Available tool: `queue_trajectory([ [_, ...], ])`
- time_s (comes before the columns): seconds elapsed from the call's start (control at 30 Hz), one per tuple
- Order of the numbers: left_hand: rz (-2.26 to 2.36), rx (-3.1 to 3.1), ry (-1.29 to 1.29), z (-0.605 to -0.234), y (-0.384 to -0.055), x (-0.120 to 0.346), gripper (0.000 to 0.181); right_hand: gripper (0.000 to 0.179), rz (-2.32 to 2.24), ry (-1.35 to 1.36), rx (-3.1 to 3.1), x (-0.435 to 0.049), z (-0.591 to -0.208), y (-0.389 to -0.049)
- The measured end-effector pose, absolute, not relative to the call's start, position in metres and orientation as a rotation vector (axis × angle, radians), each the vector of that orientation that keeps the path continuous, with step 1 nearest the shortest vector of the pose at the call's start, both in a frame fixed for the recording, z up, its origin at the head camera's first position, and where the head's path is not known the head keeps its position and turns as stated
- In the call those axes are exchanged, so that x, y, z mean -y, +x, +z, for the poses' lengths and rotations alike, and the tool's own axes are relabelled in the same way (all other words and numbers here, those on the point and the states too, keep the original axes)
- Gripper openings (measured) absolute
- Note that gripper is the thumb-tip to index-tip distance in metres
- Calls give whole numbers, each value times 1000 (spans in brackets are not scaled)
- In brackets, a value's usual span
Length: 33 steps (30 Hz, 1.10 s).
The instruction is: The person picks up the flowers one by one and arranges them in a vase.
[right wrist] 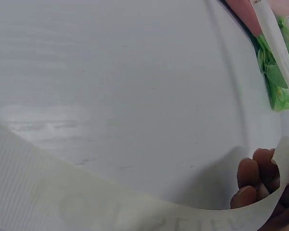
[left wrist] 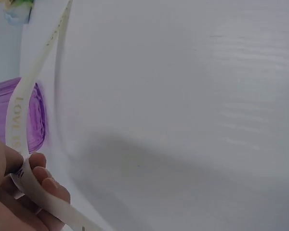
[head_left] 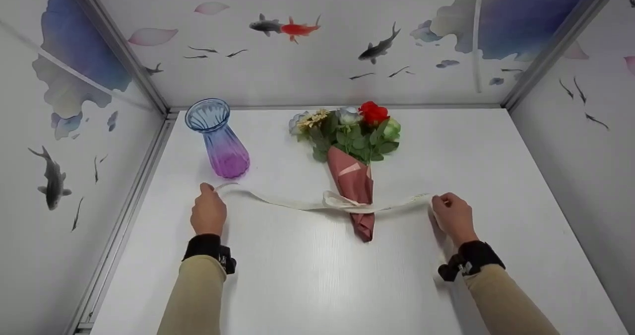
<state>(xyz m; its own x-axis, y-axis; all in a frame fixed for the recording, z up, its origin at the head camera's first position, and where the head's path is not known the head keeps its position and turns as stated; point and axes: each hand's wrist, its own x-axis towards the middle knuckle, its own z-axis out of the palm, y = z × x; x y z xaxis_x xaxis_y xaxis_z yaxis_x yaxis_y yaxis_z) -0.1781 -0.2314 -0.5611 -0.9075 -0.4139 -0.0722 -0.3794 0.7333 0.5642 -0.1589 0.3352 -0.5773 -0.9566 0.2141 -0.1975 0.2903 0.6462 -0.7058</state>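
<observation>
A bouquet of artificial flowers (head_left: 353,129) in a dusky-pink paper wrap (head_left: 353,176) lies on the table, blooms toward the back wall. Across the wrap's lower part runs a cream ribbon (head_left: 283,203), with a loop where it meets the paper. My left hand (head_left: 208,213) pinches the ribbon between thumb and fingers on the left; in the left wrist view, gold lettering shows on the ribbon (left wrist: 18,115). On the right, my right hand (head_left: 454,218) pinches the other side, and a tail of ribbon (right wrist: 149,211) trails past the fingers. Whether the ribbon is knotted cannot be told.
A blue-to-purple glass vase (head_left: 225,149) stands just beyond my left hand. White panels with painted fish border the white table (head_left: 307,280) at the back and both sides. Black wrist straps (head_left: 202,247) with small cameras sit over both sleeves.
</observation>
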Motion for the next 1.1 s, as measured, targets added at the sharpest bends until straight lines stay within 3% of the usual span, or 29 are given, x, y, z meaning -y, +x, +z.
queue_trajectory([
  [0.37, -760, 2978, 230, -570, -186, 203, 28, 38, -1324, 366, -2765, -329, -576, -158],
  [1.1, -784, 2942, -512, -565, -190, 104, 32, 41, -1215, -381, -2879, -279, -574, -163],
])
